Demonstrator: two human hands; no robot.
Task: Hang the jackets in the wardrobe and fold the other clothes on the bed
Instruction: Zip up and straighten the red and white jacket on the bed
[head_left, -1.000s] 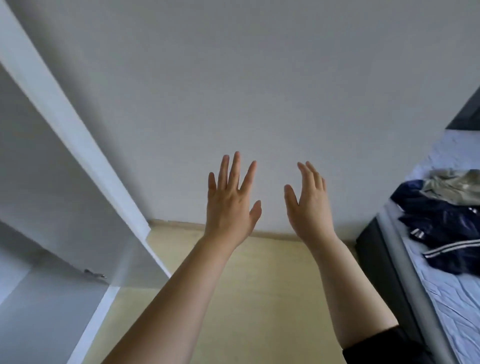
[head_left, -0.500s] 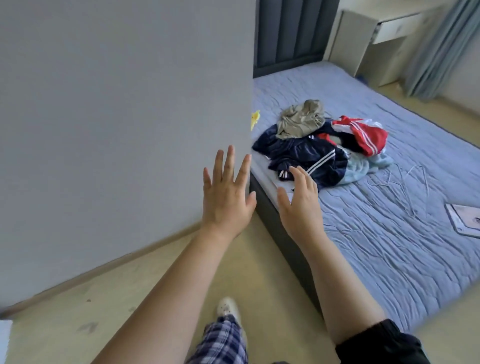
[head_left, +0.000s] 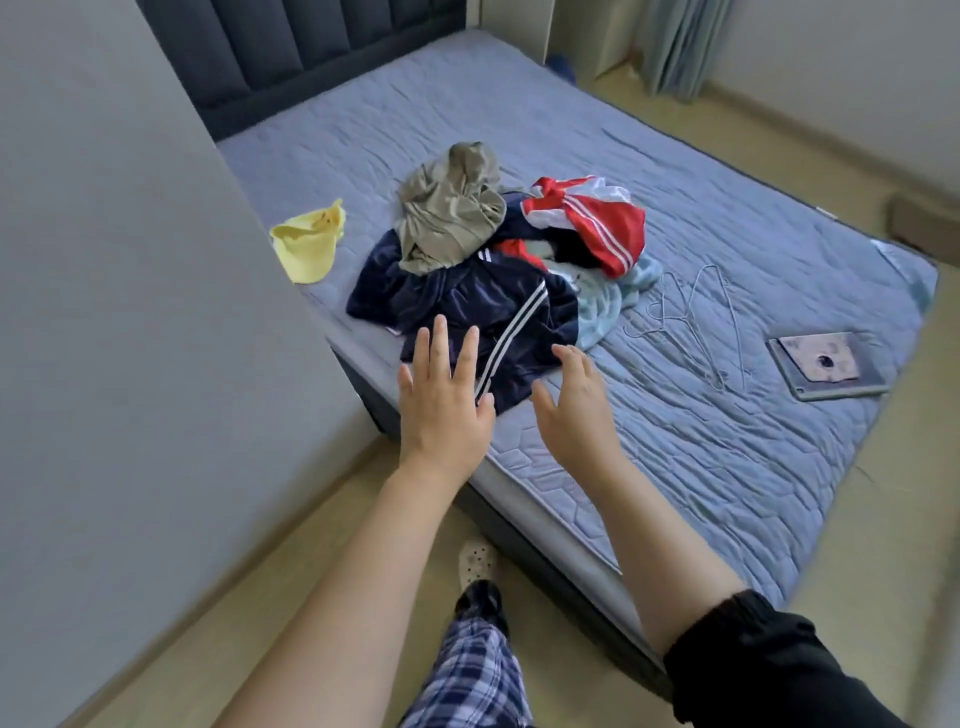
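Clothes (head_left: 519, 249) are lying heaped on the quilted blue-grey bed (head_left: 727, 441), the crumpled navy velvet jacket with white stripes (head_left: 467, 306) sitting at the heap's near edge, straight ahead of us. We are holding our left hand (head_left: 444, 410) and right hand (head_left: 574, 415) spread and empty just short of it, the left looking nearer to its striped sleeve. Thin wire hangers (head_left: 696, 322) are lying just right of the heap, on the right hand's side.
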